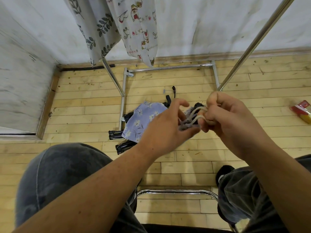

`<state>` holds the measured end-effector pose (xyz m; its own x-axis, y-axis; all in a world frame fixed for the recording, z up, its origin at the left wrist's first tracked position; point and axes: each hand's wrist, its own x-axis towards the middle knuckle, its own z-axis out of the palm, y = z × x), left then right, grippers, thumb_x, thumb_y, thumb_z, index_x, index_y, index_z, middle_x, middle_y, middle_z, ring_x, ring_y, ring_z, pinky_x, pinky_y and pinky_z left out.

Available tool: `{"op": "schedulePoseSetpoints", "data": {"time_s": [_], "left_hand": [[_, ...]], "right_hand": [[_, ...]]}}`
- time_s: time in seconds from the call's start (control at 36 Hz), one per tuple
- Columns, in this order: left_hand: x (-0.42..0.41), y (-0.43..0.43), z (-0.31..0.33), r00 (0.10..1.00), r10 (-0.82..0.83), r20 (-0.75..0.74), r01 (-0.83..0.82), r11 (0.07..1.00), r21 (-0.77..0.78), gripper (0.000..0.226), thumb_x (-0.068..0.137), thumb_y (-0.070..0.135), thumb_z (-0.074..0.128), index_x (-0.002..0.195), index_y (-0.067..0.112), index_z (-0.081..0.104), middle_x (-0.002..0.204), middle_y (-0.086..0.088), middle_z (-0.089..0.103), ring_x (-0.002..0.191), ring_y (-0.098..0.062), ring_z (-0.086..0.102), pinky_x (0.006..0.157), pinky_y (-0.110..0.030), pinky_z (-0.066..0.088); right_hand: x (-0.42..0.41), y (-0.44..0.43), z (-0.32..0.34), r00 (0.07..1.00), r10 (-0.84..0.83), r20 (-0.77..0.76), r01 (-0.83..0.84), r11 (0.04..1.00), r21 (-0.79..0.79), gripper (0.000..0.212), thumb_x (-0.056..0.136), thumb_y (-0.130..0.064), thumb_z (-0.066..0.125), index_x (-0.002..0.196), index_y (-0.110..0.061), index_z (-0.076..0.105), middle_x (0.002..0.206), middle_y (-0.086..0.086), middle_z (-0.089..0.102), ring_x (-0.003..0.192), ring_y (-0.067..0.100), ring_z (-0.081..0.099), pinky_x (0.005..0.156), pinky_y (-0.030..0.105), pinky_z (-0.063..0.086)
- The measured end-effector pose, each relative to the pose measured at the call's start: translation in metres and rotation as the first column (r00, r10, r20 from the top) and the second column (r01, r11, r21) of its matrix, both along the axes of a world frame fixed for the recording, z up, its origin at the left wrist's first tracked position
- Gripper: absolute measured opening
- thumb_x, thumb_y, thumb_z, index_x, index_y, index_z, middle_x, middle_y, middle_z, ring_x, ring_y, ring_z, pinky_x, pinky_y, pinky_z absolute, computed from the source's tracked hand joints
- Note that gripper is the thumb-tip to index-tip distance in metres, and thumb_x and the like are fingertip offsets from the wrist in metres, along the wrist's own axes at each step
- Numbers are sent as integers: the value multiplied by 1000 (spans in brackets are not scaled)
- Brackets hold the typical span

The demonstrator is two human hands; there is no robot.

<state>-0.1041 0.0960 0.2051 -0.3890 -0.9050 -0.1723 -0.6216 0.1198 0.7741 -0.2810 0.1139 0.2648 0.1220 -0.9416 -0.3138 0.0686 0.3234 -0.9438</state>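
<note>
Right grip (pixel 230 118), left grip (pixel 161 126), seemingly pinching cord (pixel 196 111), mid-air

- Leaf-print cloth (pixel 99 31), 11 o'clock, hangs in front of white wall (pixel 210 22).
- Cat-print cloth (pixel 139 29), 12 o'clock, just beside leaf one, on its 3 o'clock side.
- Chrome rack (pixel 168 67), base on wood floor (pixel 80 105), 12–1 o'clock.
- Black tripods (pixel 116 134), folded, on floor, 8 o'clock nr centre.
- Red/yellow pkt (pixel 303 111), 3 o'clock edge.
- Chrome bar (pixel 175 192), 6 o'clock.
</note>
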Motion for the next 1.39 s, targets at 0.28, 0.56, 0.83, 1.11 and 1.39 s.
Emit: {"op": "schedulePoseSetpoints", "data": {"time_s": [0.28,0.56,0.83,1.11,1.39], "left_hand": [[0,-2,3,987,-131,-94,129,991,-31,56,88,41,78,136,40,50,127,12,50,111,2,52,95,-18,43],[4,-7,0,979,-184,-91,194,975,105,35,94,26,72,126,29,58,122,14,62,113,-4,58,92,-17,47],[1,-3,9,973,-160,-164,181,976,120,24,95,37,71,114,23,64,118,11,63,115,-7,57,99,-38,50],[-1,-7,17,978,-71,-196,72,997,-4,11,101,23,65,99,13,71,114,7,65,109,-7,60,93,-23,48],[-3,-3,21,987,-87,-134,99,991,85,13,104,28,59,109,27,71,81,8,69,75,-10,65,71,-28,54]], "right_hand": [[8,4,1,985,48,-166,-66,992,-106,20,95,8,46,87,-10,50,78,31,49,68,27,46,64,38,45],[5,4,-8,933,-10,-359,-46,988,-145,22,95,0,50,88,-21,54,78,12,70,68,20,63,62,22,54],[4,7,-1,920,93,-380,-163,974,-158,25,98,-9,50,88,-32,52,87,22,63,85,41,58,70,48,54],[2,6,-8,914,93,-396,-167,973,-157,25,99,-7,49,91,-30,51,70,7,59,64,27,49,60,40,44],[4,9,-9,876,98,-472,-222,951,-215,26,99,-6,54,98,-32,51,74,12,64,52,20,47,49,44,44]]}}
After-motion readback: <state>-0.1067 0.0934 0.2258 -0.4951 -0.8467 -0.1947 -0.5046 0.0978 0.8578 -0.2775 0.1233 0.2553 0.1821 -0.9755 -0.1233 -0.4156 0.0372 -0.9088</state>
